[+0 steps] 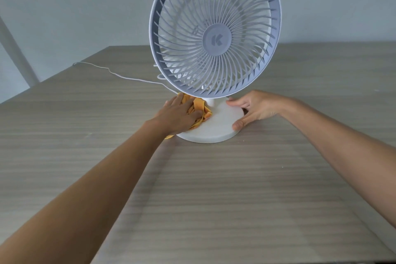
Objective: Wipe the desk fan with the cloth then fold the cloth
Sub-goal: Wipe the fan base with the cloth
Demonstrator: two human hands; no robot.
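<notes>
A white desk fan point(215, 30) with a round grille stands upright on the wooden table, on a flat round base point(216, 126). An orange cloth point(200, 107) lies bunched on the left side of that base, beside the fan's short neck. My left hand point(179, 114) presses flat on the cloth, covering most of it. My right hand point(254, 108) grips the right edge of the base, thumb at the front rim and fingers on top.
The fan's white power cord point(111, 72) runs from behind the fan across the table point(214, 199) to its far left edge. A pale wall is behind the table. A white slanted post point(17, 53) stands at the far left.
</notes>
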